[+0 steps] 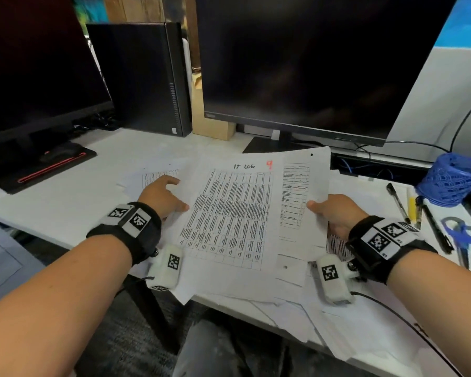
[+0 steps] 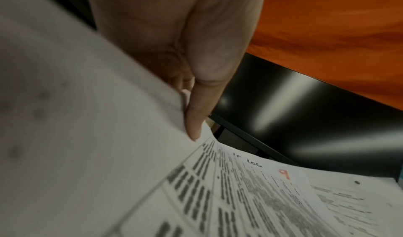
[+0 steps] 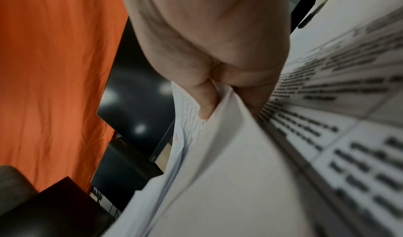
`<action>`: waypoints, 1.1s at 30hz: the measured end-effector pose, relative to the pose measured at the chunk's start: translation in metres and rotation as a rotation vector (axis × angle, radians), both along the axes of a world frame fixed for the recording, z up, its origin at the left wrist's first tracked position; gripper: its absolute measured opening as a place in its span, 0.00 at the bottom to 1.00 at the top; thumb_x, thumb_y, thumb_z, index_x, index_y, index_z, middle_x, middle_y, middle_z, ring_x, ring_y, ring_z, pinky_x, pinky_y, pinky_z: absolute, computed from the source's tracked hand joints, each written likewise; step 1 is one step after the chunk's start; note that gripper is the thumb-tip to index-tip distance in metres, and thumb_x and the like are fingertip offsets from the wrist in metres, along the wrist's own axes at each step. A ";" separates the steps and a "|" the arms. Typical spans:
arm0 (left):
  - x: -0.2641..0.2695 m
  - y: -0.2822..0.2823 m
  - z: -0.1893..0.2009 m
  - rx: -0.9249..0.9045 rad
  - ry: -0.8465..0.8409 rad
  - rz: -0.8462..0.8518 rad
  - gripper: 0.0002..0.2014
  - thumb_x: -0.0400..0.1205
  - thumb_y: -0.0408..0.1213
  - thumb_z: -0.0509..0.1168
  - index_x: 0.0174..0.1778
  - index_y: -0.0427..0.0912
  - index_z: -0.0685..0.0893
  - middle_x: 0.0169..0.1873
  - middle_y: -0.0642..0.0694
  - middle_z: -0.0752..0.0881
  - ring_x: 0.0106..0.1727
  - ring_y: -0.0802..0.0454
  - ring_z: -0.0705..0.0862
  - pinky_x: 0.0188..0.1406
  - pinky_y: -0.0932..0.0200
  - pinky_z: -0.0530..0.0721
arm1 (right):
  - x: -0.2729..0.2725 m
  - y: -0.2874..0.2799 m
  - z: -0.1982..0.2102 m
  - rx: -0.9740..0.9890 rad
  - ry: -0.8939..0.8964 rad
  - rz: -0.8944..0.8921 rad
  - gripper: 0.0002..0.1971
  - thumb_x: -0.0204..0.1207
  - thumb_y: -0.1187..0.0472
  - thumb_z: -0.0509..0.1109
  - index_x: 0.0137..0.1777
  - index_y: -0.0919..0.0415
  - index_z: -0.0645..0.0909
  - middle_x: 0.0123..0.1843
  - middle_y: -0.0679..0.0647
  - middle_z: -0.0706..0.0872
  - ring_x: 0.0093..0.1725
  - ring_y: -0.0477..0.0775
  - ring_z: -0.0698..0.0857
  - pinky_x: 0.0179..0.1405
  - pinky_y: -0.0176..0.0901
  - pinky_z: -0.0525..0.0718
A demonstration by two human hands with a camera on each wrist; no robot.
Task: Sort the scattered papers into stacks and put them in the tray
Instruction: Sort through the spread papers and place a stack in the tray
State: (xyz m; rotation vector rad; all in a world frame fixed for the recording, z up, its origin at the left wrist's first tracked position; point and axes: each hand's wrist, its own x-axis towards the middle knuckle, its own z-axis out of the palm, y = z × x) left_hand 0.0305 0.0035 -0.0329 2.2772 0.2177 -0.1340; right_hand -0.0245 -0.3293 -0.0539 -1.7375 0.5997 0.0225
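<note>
Both hands grip one sheaf of papers [image 1: 237,213] from opposite sides, just above the near edge of the white tabletop [image 1: 65,191]. Left hand [image 1: 161,197] pinches the left edge, thumb on top and fingers spread underneath; the left wrist view shows the thumb [image 2: 194,120] pressed flat on the paper's margin. Right hand [image 1: 335,210] holds the right edge the same way, thumb on the printed face and fingers curled below; in the right wrist view its thumb [image 3: 205,101] lies between separated sheets.

Under and around the hands more loose sheets [image 1: 297,317] lie scattered, some overhanging the tabletop's near edge, others fanned out beyond the left hand [image 1: 152,178]. The count of sheets cannot be told.

The top sheet held shows a dense printed table, a handwritten heading "IT LOG" and a red 9 [image 1: 269,164]; a second sheet with a narrower table sticks out to its right.

Right of the right hand lie two black pens [image 1: 399,202], a yellow pencil-like stick [image 1: 411,208] and blue-handled scissors [image 1: 462,235], with one blue mesh cup [image 1: 452,178] beyond them. Farther back stand two dark monitors, one beyond the papers [image 1: 310,63] and one beyond the left hand [image 1: 33,72], with a black computer case [image 1: 142,77] between them. No tray can be made out.
</note>
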 end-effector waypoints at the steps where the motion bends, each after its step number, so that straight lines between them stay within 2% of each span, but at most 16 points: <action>1: 0.001 0.002 0.000 -0.022 0.053 0.013 0.33 0.70 0.28 0.78 0.69 0.47 0.74 0.51 0.45 0.83 0.45 0.46 0.82 0.41 0.57 0.82 | -0.001 0.000 0.002 0.021 -0.012 -0.003 0.18 0.78 0.64 0.70 0.67 0.69 0.78 0.63 0.61 0.85 0.62 0.66 0.83 0.69 0.61 0.78; 3: 0.001 0.005 -0.001 -0.088 0.159 0.036 0.37 0.68 0.26 0.79 0.72 0.46 0.71 0.52 0.42 0.84 0.48 0.43 0.84 0.44 0.53 0.85 | -0.002 -0.003 0.001 0.046 -0.042 -0.016 0.17 0.79 0.66 0.69 0.66 0.69 0.78 0.63 0.62 0.85 0.61 0.66 0.84 0.69 0.61 0.78; 6: 0.001 0.006 0.000 -0.124 0.262 0.050 0.47 0.64 0.28 0.82 0.76 0.47 0.64 0.65 0.38 0.79 0.62 0.36 0.81 0.61 0.44 0.82 | -0.003 -0.005 -0.004 0.052 -0.113 -0.069 0.17 0.79 0.67 0.68 0.68 0.70 0.77 0.64 0.62 0.84 0.63 0.65 0.83 0.70 0.59 0.77; 9: 0.000 0.004 0.002 -0.070 0.273 0.061 0.52 0.58 0.27 0.84 0.74 0.50 0.63 0.65 0.37 0.79 0.62 0.33 0.81 0.64 0.37 0.80 | -0.003 -0.007 -0.006 0.045 -0.169 -0.144 0.17 0.79 0.65 0.69 0.67 0.69 0.77 0.64 0.61 0.84 0.62 0.63 0.83 0.69 0.57 0.78; 11: -0.002 0.005 0.004 -0.022 0.241 0.036 0.44 0.57 0.26 0.84 0.68 0.43 0.70 0.60 0.38 0.82 0.60 0.33 0.82 0.62 0.38 0.81 | -0.005 -0.009 -0.004 0.057 -0.199 -0.185 0.17 0.79 0.65 0.68 0.66 0.69 0.77 0.61 0.61 0.85 0.60 0.63 0.84 0.65 0.54 0.81; 13: -0.006 0.004 0.009 0.079 0.182 -0.026 0.28 0.62 0.27 0.82 0.57 0.39 0.79 0.55 0.40 0.86 0.56 0.38 0.84 0.61 0.45 0.82 | -0.007 -0.013 -0.001 0.044 -0.215 -0.202 0.16 0.79 0.65 0.68 0.66 0.70 0.78 0.60 0.61 0.85 0.58 0.63 0.84 0.61 0.50 0.82; 16: -0.013 0.006 0.018 0.255 0.013 -0.107 0.16 0.74 0.37 0.76 0.56 0.41 0.86 0.49 0.45 0.87 0.49 0.47 0.82 0.50 0.59 0.77 | -0.009 -0.025 0.007 0.030 -0.219 -0.194 0.17 0.78 0.63 0.70 0.64 0.69 0.79 0.60 0.62 0.86 0.58 0.64 0.85 0.63 0.55 0.83; 17: -0.015 0.008 0.020 0.229 -0.045 -0.097 0.13 0.76 0.37 0.74 0.56 0.42 0.86 0.45 0.47 0.86 0.47 0.48 0.83 0.46 0.62 0.75 | -0.010 -0.030 0.011 0.028 -0.207 -0.183 0.16 0.78 0.63 0.70 0.63 0.69 0.80 0.58 0.61 0.87 0.56 0.64 0.86 0.60 0.56 0.84; 19: -0.019 0.011 0.026 0.089 -0.156 -0.054 0.08 0.80 0.36 0.69 0.54 0.45 0.86 0.37 0.52 0.84 0.40 0.54 0.82 0.36 0.69 0.74 | -0.013 -0.043 0.019 0.025 -0.191 -0.141 0.09 0.79 0.64 0.69 0.57 0.66 0.81 0.51 0.59 0.88 0.48 0.61 0.87 0.43 0.47 0.89; 20: -0.021 0.012 0.030 0.029 -0.196 -0.036 0.07 0.81 0.36 0.67 0.54 0.47 0.85 0.37 0.52 0.84 0.38 0.55 0.81 0.35 0.70 0.74 | -0.016 -0.048 0.025 0.034 -0.189 -0.103 0.06 0.80 0.65 0.68 0.55 0.64 0.81 0.48 0.58 0.88 0.44 0.58 0.87 0.35 0.42 0.89; 21: -0.021 0.013 0.033 0.001 -0.219 -0.041 0.06 0.82 0.37 0.66 0.53 0.49 0.85 0.39 0.51 0.85 0.40 0.54 0.81 0.36 0.69 0.73 | -0.017 -0.053 0.029 0.027 -0.186 -0.071 0.05 0.80 0.65 0.68 0.54 0.63 0.81 0.47 0.57 0.88 0.43 0.57 0.86 0.34 0.41 0.88; 24: -0.022 0.005 0.047 0.006 -0.269 -0.112 0.04 0.84 0.41 0.63 0.45 0.52 0.83 0.38 0.57 0.84 0.41 0.56 0.81 0.37 0.68 0.72 | -0.020 -0.068 0.043 -0.031 -0.174 -0.002 0.08 0.79 0.65 0.69 0.56 0.63 0.82 0.56 0.59 0.88 0.53 0.61 0.87 0.58 0.54 0.84; 27: -0.015 -0.011 0.058 0.094 -0.398 -0.175 0.10 0.82 0.44 0.65 0.55 0.46 0.85 0.52 0.52 0.82 0.54 0.52 0.80 0.57 0.57 0.76 | -0.024 -0.076 0.056 -0.122 -0.198 0.058 0.04 0.77 0.63 0.71 0.50 0.58 0.84 0.54 0.55 0.89 0.53 0.58 0.88 0.61 0.55 0.83; 29: -0.011 -0.028 0.068 0.160 -0.524 -0.235 0.17 0.81 0.45 0.67 0.64 0.44 0.83 0.67 0.53 0.76 0.69 0.50 0.73 0.70 0.50 0.71 | -0.028 -0.077 0.063 -0.197 -0.235 0.104 0.03 0.77 0.62 0.71 0.49 0.56 0.84 0.49 0.51 0.89 0.48 0.52 0.88 0.51 0.45 0.86; 31: -0.011 -0.047 0.080 0.207 -0.644 -0.322 0.18 0.80 0.45 0.68 0.66 0.45 0.83 0.73 0.55 0.72 0.75 0.51 0.66 0.77 0.46 0.65 | -0.031 -0.075 0.066 -0.264 -0.271 0.132 0.03 0.77 0.62 0.71 0.49 0.55 0.83 0.43 0.45 0.87 0.42 0.44 0.86 0.37 0.32 0.83; 33: -0.011 -0.068 0.088 0.258 -0.680 -0.410 0.19 0.80 0.46 0.68 0.66 0.47 0.82 0.74 0.56 0.72 0.76 0.52 0.67 0.76 0.50 0.64 | -0.032 -0.071 0.064 -0.310 -0.294 0.144 0.05 0.76 0.62 0.72 0.50 0.56 0.85 0.44 0.46 0.88 0.43 0.46 0.87 0.45 0.37 0.84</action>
